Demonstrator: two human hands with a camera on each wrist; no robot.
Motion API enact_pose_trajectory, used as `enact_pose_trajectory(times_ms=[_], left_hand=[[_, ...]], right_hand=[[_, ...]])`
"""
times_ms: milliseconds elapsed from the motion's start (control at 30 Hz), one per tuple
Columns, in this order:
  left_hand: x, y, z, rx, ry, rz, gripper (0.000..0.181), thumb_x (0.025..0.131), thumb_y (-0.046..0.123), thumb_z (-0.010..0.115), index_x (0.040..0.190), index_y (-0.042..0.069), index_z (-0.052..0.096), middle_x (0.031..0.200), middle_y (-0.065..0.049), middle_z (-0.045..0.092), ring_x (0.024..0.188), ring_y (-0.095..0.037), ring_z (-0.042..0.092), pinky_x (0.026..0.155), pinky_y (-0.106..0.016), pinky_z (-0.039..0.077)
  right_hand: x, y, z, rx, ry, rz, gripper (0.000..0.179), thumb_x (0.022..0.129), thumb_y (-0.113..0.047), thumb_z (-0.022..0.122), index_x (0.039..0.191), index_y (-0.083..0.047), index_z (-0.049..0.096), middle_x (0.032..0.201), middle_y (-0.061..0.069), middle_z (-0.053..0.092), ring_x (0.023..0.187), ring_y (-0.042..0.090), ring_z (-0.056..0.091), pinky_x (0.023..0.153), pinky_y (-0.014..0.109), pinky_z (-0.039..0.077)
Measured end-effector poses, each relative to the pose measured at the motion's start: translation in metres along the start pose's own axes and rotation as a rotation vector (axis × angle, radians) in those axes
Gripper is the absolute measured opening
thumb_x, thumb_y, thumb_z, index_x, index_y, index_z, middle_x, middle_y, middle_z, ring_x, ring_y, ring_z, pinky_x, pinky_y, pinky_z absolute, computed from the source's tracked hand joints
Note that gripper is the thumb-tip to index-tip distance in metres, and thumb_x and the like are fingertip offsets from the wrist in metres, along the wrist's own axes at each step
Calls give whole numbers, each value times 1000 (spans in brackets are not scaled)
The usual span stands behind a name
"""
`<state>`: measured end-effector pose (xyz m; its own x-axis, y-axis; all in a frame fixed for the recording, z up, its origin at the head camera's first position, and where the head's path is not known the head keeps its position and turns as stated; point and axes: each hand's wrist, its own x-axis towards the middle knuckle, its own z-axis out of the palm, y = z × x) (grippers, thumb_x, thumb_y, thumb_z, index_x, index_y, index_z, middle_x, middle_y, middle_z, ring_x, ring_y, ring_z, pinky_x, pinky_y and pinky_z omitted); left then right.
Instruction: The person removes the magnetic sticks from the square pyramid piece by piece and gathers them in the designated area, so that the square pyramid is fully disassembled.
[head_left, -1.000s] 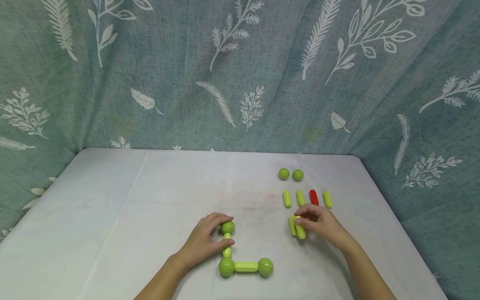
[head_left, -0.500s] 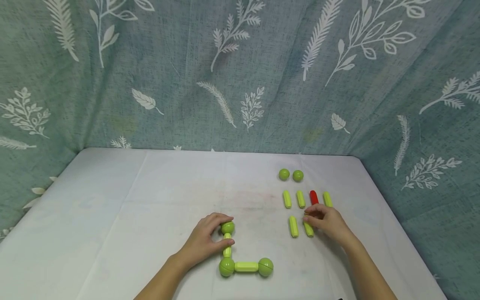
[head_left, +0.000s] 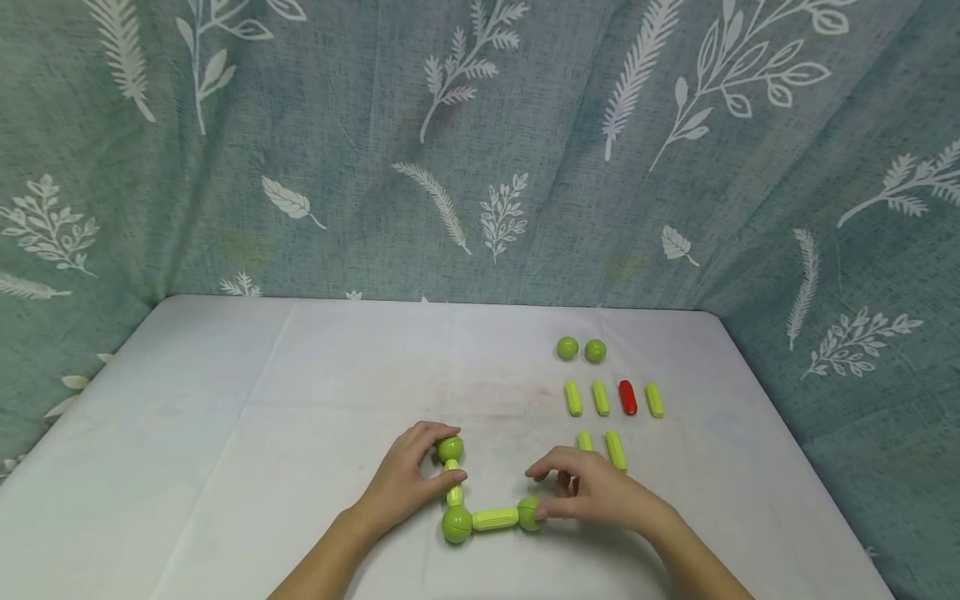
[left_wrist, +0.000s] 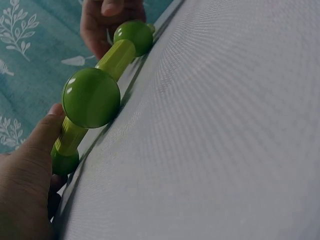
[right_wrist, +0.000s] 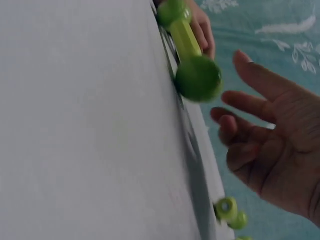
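Note:
An L-shaped piece made of green balls and yellow-green magnetic rods lies before me in the head view. My left hand [head_left: 408,471] grips its upright arm, with fingers over the far ball [head_left: 450,448] and the thumb against the rod [head_left: 453,485]. From the corner ball [head_left: 457,525] a second rod [head_left: 495,519] runs right to an end ball [head_left: 528,513]. Beside that end ball is my right hand [head_left: 600,493], its fingers loosely spread and holding nothing. The right wrist view shows a gap between the right thumb [right_wrist: 255,70] and the end ball [right_wrist: 198,78].
Two loose green balls [head_left: 567,348] sit near the table's back edge at right. In front of them are several yellow-green rods [head_left: 601,398] and one red rod [head_left: 627,397]. Two more rods [head_left: 616,451] lie closer, one partly behind my right hand. A patterned curtain [head_left: 450,150] hangs behind the table.
My right hand has set the two nearer rods apart, let go of them and moved left to the end ball. The L-shaped piece has shifted slightly away and turned a little in my left hand.

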<state>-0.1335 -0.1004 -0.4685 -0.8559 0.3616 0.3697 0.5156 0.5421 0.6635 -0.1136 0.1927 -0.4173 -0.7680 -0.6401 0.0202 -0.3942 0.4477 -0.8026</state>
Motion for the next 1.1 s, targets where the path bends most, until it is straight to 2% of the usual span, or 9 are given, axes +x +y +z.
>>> enact_pose_trajectory(times_ms=[67, 167, 267, 367, 500, 833, 967, 1033, 1100], left_hand=[[0, 0, 0, 1, -3, -3, 52, 77, 35, 77, 122, 16, 59, 118, 7, 58, 112, -18, 53, 95, -44, 43], [0, 1, 0, 3, -3, -4, 52, 77, 35, 77, 122, 17, 59, 118, 7, 58, 112, -17, 53, 95, -44, 43], [-1, 0, 0, 0, 2, 4, 51, 77, 35, 77, 121, 17, 59, 117, 7, 58, 111, -17, 53, 94, -44, 44], [-1, -1, 1, 1, 6, 21, 50, 77, 35, 77, 121, 16, 60, 117, 8, 58, 111, -16, 54, 94, -43, 44], [0, -3, 2, 10, 12, 36, 50, 77, 35, 77, 120, 17, 60, 116, 8, 58, 110, -16, 54, 93, -43, 44], [0, -4, -1, 6, 8, 19, 50, 77, 35, 77, 120, 16, 60, 115, 8, 58, 109, -15, 54, 92, -42, 44], [0, -4, -1, 5, 11, 21, 50, 77, 34, 78, 120, 17, 60, 115, 8, 58, 108, -16, 54, 92, -42, 44], [0, -3, 0, -1, 8, 21, 50, 76, 34, 78, 120, 17, 60, 115, 8, 58, 109, -16, 54, 93, -42, 44], [0, -2, 1, -4, 4, 20, 51, 76, 35, 77, 120, 17, 60, 116, 8, 58, 110, -16, 54, 93, -42, 44]], right_hand=[[3, -1, 9, -20, -51, -9, 38, 80, -35, 75, 110, -13, 65, 100, -3, 64, 70, 0, 50, 61, 18, 47], [6, 1, 19, -70, -80, -29, 28, 82, -33, 73, 107, -21, 67, 96, -12, 60, 71, -2, 48, 61, 15, 45], [8, 2, 25, -127, -58, -61, 16, 84, -22, 70, 100, -25, 67, 91, -16, 56, 72, -4, 46, 61, 14, 43], [9, 1, 29, -183, -23, -73, 19, 79, -12, 67, 94, -24, 66, 89, -16, 55, 72, -4, 45, 61, 13, 42], [10, 0, 32, -233, 17, -63, 21, 75, -10, 66, 90, -24, 66, 88, -16, 54, 72, -3, 45, 61, 13, 42], [11, 0, 33, -264, 63, -62, 22, 74, -7, 65, 88, -24, 69, 88, -15, 53, 74, -2, 47, 61, 14, 42], [11, -4, 21, -246, 93, 5, 19, 83, -13, 64, 100, -21, 69, 95, -13, 55, 78, 0, 48, 66, 17, 44], [10, -2, 4, -202, 180, 34, 21, 87, -16, 66, 108, -15, 66, 97, -7, 57, 78, 4, 49, 66, 19, 46], [10, 5, -20, -138, 310, 65, 29, 87, -15, 69, 114, -8, 61, 102, 1, 57, 76, 8, 53, 65, 21, 48]])
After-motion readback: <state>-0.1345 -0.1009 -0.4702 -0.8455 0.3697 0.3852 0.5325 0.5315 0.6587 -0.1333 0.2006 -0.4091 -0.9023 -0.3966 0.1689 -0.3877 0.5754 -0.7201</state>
